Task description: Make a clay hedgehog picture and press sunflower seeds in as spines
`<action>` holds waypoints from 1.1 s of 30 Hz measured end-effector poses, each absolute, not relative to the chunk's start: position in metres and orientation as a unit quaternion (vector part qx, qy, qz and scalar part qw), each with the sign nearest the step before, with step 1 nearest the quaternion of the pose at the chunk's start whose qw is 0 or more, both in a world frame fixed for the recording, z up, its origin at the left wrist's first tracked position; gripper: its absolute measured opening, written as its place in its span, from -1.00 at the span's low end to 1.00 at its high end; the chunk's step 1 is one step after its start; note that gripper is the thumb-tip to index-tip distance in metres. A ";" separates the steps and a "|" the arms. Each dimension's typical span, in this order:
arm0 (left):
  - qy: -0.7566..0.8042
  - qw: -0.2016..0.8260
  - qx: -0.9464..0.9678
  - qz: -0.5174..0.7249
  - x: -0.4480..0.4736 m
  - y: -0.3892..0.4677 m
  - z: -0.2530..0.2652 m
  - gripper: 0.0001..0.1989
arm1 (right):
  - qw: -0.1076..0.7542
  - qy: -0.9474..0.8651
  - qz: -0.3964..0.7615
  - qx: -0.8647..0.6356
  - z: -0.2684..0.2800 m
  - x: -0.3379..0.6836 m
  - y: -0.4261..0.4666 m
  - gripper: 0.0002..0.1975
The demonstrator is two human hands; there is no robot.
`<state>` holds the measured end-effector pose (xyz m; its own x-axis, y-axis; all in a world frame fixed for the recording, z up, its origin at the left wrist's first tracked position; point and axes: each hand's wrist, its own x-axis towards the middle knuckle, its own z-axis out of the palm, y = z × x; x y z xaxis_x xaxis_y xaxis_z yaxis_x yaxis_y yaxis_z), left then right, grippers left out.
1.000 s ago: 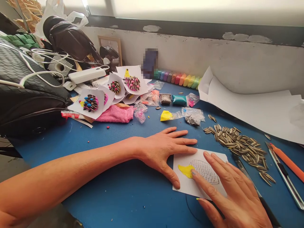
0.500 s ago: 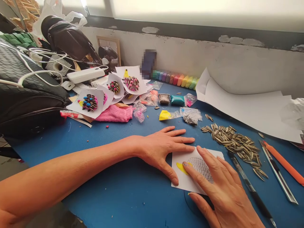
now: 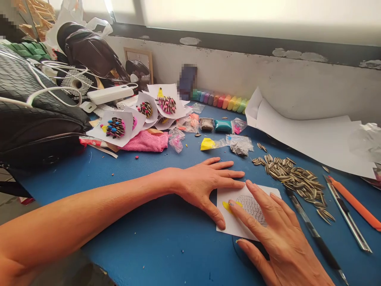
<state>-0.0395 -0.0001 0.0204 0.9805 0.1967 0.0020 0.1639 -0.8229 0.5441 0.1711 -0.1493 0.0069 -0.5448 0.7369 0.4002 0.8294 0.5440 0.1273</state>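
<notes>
A white paper card (image 3: 228,226) lies on the blue table, bearing a pen-drawn oval (image 3: 251,208) filled with small marks. Yellow clay (image 3: 226,206) is spread flat at the oval's left end. My left hand (image 3: 205,184) lies with fingers spread, its thumb on the card's left edge and its other fingers reaching past the upper left corner. My right hand (image 3: 276,234) is over the card with fingers apart; its index fingertip touches the yellow clay and covers part of it. Neither hand grips anything.
Sunflower seeds (image 3: 293,178) are heaped right of the card, near pens (image 3: 315,234) and an orange craft knife (image 3: 354,202). Behind are clay packets (image 3: 223,126), white paper sheets (image 3: 309,135) and cards with seed-covered clay figures (image 3: 116,127). A black bag (image 3: 38,119) stands left.
My right index fingertip has shifted slightly on the yellow clay, and more yellow shows to its right. My left hand keeps its place on the card's edge. The camera view has shifted a little.
</notes>
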 end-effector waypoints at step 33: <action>0.091 0.298 0.950 0.033 -0.039 0.000 0.021 0.01 | 0.154 -0.868 -0.205 -0.426 0.012 0.176 -0.150 -0.60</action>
